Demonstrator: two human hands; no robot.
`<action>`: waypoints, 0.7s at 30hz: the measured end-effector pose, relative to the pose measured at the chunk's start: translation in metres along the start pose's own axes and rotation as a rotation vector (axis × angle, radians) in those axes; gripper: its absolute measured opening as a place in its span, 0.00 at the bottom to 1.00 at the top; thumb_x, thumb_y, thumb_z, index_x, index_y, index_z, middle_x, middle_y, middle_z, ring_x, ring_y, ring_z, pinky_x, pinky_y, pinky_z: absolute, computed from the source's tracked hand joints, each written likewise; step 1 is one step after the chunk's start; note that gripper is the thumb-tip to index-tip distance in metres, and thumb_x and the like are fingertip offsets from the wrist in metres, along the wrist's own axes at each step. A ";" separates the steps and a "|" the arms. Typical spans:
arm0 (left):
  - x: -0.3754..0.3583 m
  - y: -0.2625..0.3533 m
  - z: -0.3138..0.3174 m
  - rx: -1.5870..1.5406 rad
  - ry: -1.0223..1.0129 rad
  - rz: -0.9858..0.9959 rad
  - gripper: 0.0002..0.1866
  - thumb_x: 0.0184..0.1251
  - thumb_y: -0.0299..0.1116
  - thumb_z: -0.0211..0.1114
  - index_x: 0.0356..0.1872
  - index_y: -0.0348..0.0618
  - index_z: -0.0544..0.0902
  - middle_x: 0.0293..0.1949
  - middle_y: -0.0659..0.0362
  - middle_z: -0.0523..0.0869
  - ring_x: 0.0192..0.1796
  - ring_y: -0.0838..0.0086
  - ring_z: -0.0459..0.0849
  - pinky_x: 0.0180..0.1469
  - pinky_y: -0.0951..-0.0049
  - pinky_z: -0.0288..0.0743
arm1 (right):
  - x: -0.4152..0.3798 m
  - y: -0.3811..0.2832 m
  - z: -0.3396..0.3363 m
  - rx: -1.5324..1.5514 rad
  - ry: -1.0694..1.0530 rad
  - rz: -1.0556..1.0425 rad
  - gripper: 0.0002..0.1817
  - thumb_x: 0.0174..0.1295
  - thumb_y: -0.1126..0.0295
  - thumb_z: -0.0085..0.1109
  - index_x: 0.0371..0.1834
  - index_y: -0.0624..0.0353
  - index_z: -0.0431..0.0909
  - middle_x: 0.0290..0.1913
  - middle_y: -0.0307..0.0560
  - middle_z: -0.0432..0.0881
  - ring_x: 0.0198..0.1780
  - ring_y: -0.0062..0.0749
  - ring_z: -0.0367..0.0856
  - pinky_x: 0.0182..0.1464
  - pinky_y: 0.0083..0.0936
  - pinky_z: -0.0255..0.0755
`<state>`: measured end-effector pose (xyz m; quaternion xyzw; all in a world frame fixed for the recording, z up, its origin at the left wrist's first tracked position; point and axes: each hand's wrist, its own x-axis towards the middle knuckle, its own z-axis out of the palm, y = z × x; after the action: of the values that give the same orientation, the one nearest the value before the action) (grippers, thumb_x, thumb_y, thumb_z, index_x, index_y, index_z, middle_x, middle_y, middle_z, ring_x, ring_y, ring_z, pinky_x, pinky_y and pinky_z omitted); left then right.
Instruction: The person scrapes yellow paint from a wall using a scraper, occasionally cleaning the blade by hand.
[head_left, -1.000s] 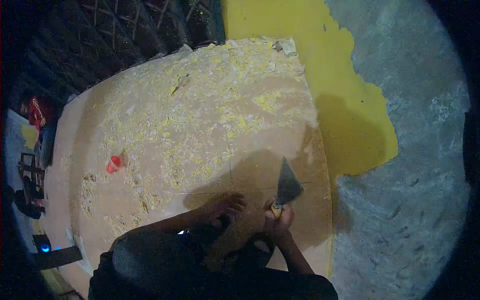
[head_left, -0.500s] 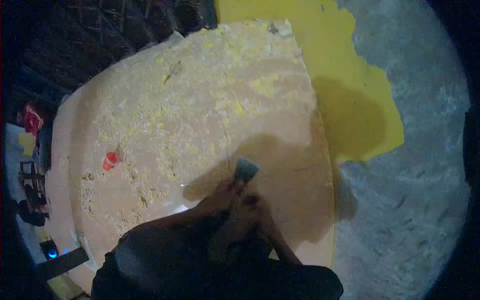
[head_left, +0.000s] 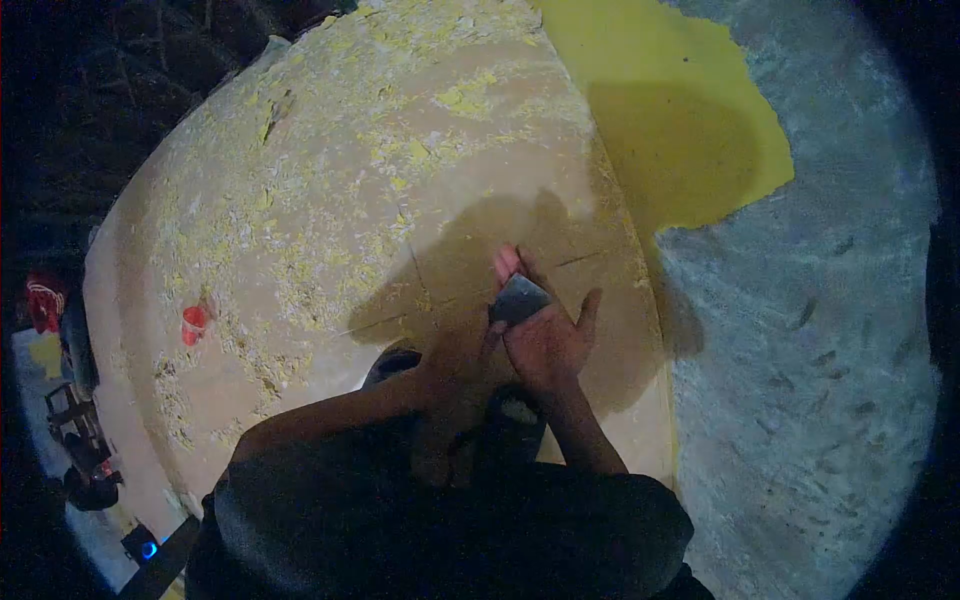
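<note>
A scraper shows its flat grey blade (head_left: 522, 299) in front of my body. My left hand (head_left: 465, 338), dark in shadow, is closed around what seems to be its handle, which is mostly hidden. Palm up, my right hand (head_left: 548, 345) is open, its thumb out to the right and its fingers reaching forward. The blade lies across the fingers of that hand, touching or just above them. Under both hands is a tan surface (head_left: 610, 370), where my shadow falls.
Yellow and whitish flakes (head_left: 290, 220) litter the tan surface. A red cup-like object (head_left: 194, 325) sits to the left. Along the right runs a grey area (head_left: 800, 350) with a yellow painted patch (head_left: 690, 140). At far left are dark furniture (head_left: 80, 430) and red cloth (head_left: 45, 303).
Both hands have moved forward. My right hand, earlier close against the left, has opened palm up, and the scraper blade has tilted over its fingers. The camera view has shifted.
</note>
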<state>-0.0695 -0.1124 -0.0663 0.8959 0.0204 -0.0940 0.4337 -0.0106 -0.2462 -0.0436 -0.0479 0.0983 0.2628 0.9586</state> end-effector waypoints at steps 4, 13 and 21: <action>-0.010 0.017 -0.007 -0.119 -0.108 0.014 0.22 0.75 0.46 0.48 0.43 0.32 0.74 0.33 0.34 0.79 0.38 0.38 0.79 0.42 0.46 0.70 | 0.009 -0.008 0.000 -0.117 -0.130 -0.011 0.55 0.62 0.27 0.32 0.76 0.67 0.40 0.79 0.57 0.39 0.80 0.41 0.36 0.77 0.37 0.40; 0.007 0.008 -0.025 0.031 -0.258 0.082 0.22 0.74 0.46 0.48 0.44 0.33 0.75 0.36 0.38 0.82 0.39 0.40 0.81 0.44 0.48 0.73 | 0.004 -0.005 0.012 0.015 -0.048 -0.022 0.57 0.60 0.26 0.34 0.76 0.67 0.38 0.79 0.57 0.42 0.80 0.42 0.39 0.78 0.39 0.37; -0.012 0.028 -0.010 -0.136 -0.280 0.059 0.22 0.74 0.47 0.48 0.48 0.34 0.75 0.36 0.38 0.82 0.40 0.42 0.82 0.45 0.50 0.74 | 0.008 -0.013 0.013 -0.106 -0.133 -0.032 0.56 0.60 0.27 0.35 0.77 0.63 0.40 0.79 0.55 0.39 0.80 0.40 0.37 0.77 0.43 0.34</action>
<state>-0.0768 -0.1212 -0.0358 0.8428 -0.0604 -0.2035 0.4946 0.0055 -0.2517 -0.0318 -0.0825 0.0198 0.2548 0.9633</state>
